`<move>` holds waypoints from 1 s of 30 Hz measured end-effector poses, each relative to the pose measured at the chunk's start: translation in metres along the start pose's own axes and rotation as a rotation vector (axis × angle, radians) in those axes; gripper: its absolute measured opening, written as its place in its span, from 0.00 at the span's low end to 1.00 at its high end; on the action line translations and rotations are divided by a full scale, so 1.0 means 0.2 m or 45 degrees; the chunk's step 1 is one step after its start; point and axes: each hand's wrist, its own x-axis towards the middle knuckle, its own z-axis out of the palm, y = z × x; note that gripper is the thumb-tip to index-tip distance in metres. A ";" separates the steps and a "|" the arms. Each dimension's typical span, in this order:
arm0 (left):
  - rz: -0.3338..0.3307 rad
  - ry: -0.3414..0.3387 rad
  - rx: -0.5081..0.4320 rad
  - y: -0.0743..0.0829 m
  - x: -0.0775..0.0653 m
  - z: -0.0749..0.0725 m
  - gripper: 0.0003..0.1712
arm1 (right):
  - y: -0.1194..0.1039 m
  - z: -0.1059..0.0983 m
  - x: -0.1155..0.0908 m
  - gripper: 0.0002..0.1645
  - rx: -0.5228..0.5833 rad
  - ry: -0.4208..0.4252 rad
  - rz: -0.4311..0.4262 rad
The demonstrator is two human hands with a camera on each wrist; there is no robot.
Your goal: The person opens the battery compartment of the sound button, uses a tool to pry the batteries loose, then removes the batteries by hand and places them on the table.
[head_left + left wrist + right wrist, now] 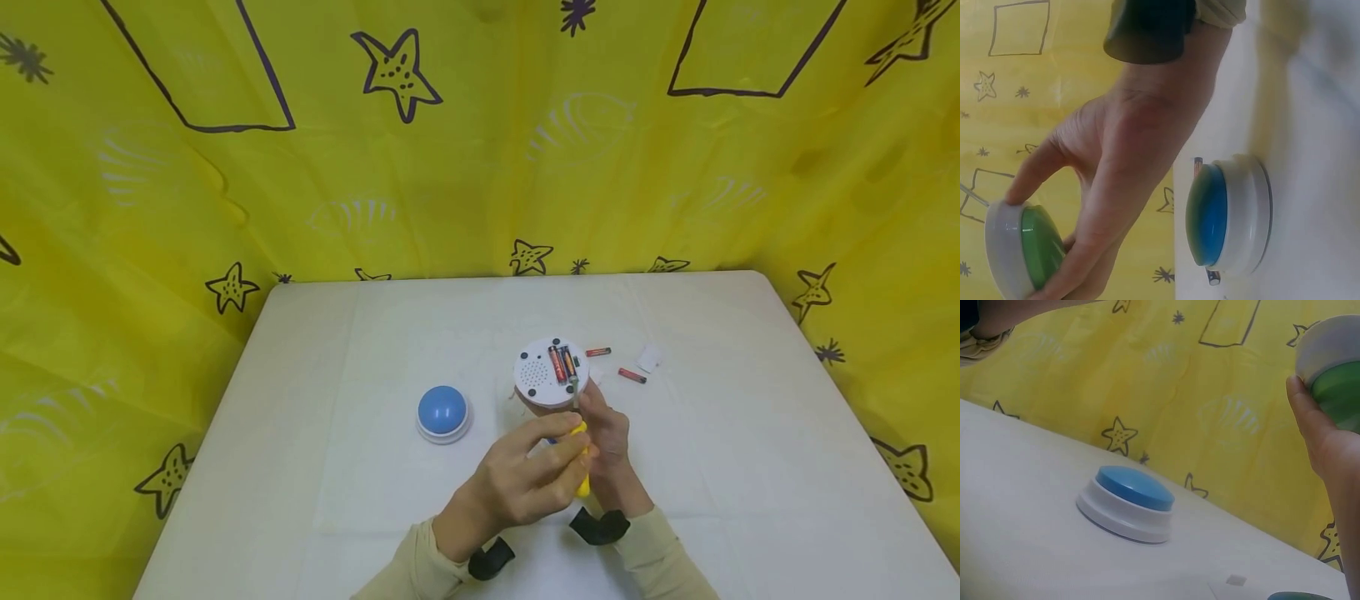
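Observation:
A white round push button (535, 372) is held bottom up, its green dome (1041, 244) facing down in the left wrist view. Its battery compartment is uncovered, with red and dark AAA-size batteries (557, 364) side by side inside. My right hand (609, 429) grips the push button from below and the right. The yellow handle of a screwdriver (582, 483) is held in the curled fingers of my left hand (517, 483). Its blade reaches up to the near end of the compartment. In the left wrist view only a thin length of the blade shows; the left hand is hidden there.
A second push button with a blue dome (442, 410) stands upright on the white table (375, 333), left of my hands. Two loose red batteries (632, 376) and a small white plastic piece (648, 358) lie behind on the right. A yellow patterned curtain (465, 167) surrounds the table.

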 end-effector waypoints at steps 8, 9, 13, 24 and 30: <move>-0.041 0.025 -0.025 0.01 -0.01 -0.02 0.10 | 0.00 -0.01 0.00 0.38 -0.001 -0.067 0.016; -0.043 0.031 -0.028 0.01 -0.01 -0.02 0.10 | 0.00 -0.01 0.00 0.38 -0.004 -0.073 0.015; -0.068 0.056 -0.033 0.00 0.01 -0.02 0.10 | 0.00 -0.01 0.00 0.38 -0.020 -0.079 0.020; -0.119 0.084 -0.032 -0.04 0.09 -0.04 0.04 | -0.01 0.00 -0.01 0.34 -0.194 0.090 0.015; -0.076 0.042 -0.005 -0.04 0.09 -0.04 0.04 | -0.01 0.00 -0.01 0.35 -0.235 0.052 0.012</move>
